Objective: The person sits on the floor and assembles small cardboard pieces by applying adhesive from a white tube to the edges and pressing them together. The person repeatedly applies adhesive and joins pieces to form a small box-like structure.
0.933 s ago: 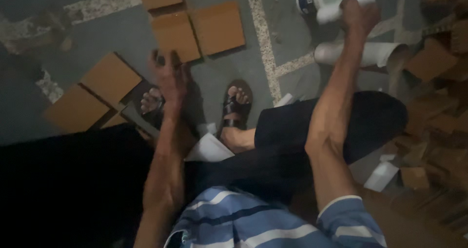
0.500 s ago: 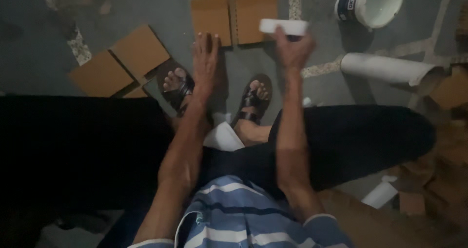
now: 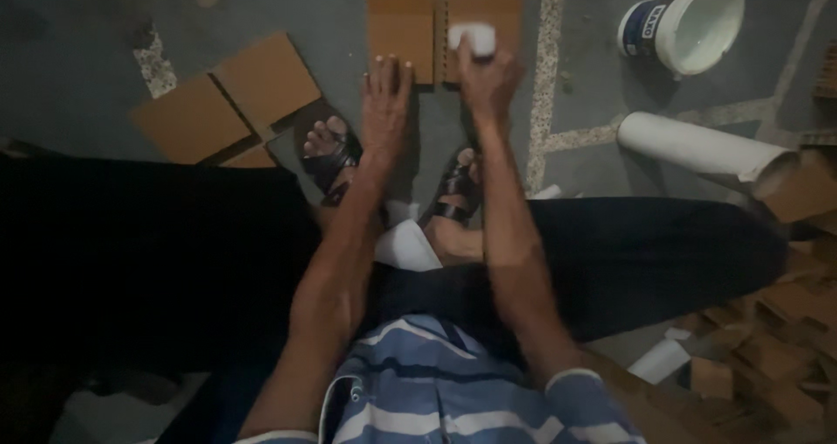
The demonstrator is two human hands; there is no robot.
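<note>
My right hand point(image 3: 486, 76) is stretched forward and closed on a small white object point(image 3: 472, 37), held over a brown cardboard piece point(image 3: 488, 25) on the grey floor. My left hand point(image 3: 386, 102) reaches out beside it, fingers spread and empty, its fingertips at the near edge of a second brown cardboard piece point(image 3: 400, 34). Both arms extend between my sandalled feet point(image 3: 330, 152).
More cardboard pieces point(image 3: 228, 104) lie to the left. A white bucket point(image 3: 684, 27) lies tipped at the upper right, with a white roll point(image 3: 693, 146) below it. Cardboard scraps point(image 3: 767, 357) pile at the lower right. A white line point(image 3: 545, 69) crosses the floor.
My right hand came down from the bucket at the upper right, carrying the white object to the cardboard ahead. The left hand moved forward to the cardboard edge.
</note>
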